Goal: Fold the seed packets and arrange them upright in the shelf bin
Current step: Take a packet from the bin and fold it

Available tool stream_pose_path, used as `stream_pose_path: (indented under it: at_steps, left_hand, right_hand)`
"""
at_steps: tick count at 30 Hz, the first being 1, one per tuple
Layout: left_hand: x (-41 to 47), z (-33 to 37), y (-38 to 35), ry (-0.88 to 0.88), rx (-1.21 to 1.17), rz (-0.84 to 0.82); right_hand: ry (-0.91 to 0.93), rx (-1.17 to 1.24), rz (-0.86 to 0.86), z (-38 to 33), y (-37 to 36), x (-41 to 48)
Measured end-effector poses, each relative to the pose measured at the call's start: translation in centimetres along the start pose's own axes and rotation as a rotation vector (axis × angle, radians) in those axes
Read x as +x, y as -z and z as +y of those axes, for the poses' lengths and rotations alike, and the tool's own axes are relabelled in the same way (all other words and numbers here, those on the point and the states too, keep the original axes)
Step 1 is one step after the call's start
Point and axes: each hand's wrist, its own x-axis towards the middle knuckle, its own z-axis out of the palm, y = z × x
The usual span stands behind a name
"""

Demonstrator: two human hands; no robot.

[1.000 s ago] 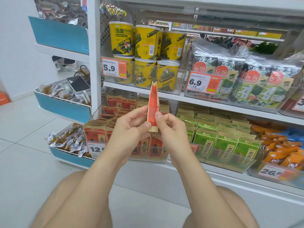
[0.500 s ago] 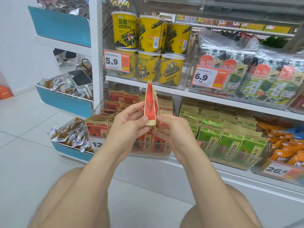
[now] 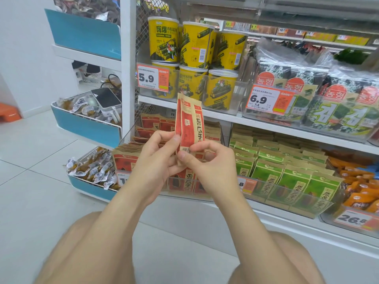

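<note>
1. Head view: one seed packet (image 3: 189, 124) upright at centre frame, partly folded lengthwise. Pinched at its lower end by the left hand (image 3: 158, 160) at 9 o'clock and the right hand (image 3: 211, 171) at 3 o'clock, thumbs and fingertips clamped on it.
2. Clear bin (image 3: 128, 136) at 6 o'clock of the packet, behind the hands, holding red packets (image 3: 125, 160) on end.
3. Likely trouble: fold springing open if the pinch eases; standing neighbours toppled by a crooked push in.
4. Counts: two hands, one held packet. At least six yellow tubs (image 3: 196, 44) at 12 o'clock. Red packets and green packets (image 3: 295, 181) at 3 o'clock too overlapped to count.
</note>
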Motion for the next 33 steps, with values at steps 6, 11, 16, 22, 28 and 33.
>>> stream_pose_path:
  at_steps: [6,11,16,22,28,33]
  left_hand:
    - [0.5,-0.6,0.3,-0.049,0.032,0.143]
    - [0.9,-0.9,0.0,-0.056,0.022,0.144]
    - [1.3,-1.3,-0.3,-0.024,-0.004,0.152]
    - [1.3,-1.8,-1.1,-0.055,0.149,0.208]
    - [1.1,-2.6,-1.4,-0.34,0.606,0.313]
    - [0.7,-2.3,-2.0,-0.328,0.604,0.248]
  right_hand:
    - [0.106,0.001,0.156,-0.4,-0.2,0.2]
    - [-0.198,0.31,0.037,-0.8,0.5,0.7]
    - [-0.087,0.361,0.01,-0.3,0.9,0.5]
    - [0.118,0.057,0.14,1.2,1.0,1.2]
    - [0.083,0.083,0.194,0.9,1.1,0.9]
    - [-0.056,0.34,0.094,0.2,1.4,0.9]
